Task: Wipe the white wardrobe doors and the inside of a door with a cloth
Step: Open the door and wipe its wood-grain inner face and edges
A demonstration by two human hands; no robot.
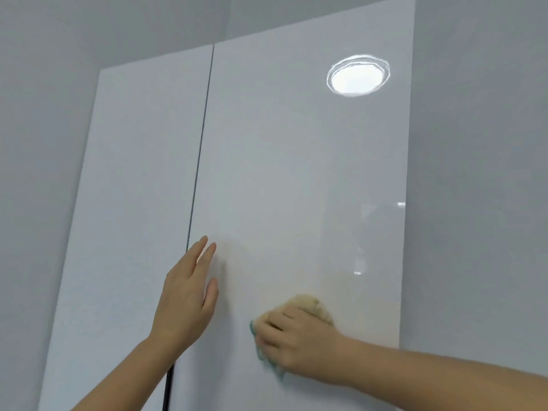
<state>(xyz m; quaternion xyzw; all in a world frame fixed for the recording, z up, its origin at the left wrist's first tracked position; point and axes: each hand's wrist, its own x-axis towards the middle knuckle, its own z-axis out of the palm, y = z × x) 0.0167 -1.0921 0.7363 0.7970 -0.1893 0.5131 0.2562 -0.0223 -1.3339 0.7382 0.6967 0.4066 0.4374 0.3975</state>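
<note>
Glossy right wardrobe door (296, 173) w/ my left hand (185, 295) flat on it, right hand (296, 342) gripping cloth (311, 305); uneven pressure could leave streaks.

A: Doors?
B: Two glossy white wardrobe doors, left door (133, 173) and right door (296, 173), side by side with a thin dark seam (201, 143) between them.
A: Cloth?
B: Cloth (308, 304) is beige with a teal edge, bunched under the right hand (296, 339) and pressed to the right door, low and mid-panel.

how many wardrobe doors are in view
2: the left door, and the right door, where the right hand grips the cloth. More may lie outside the frame.
</note>
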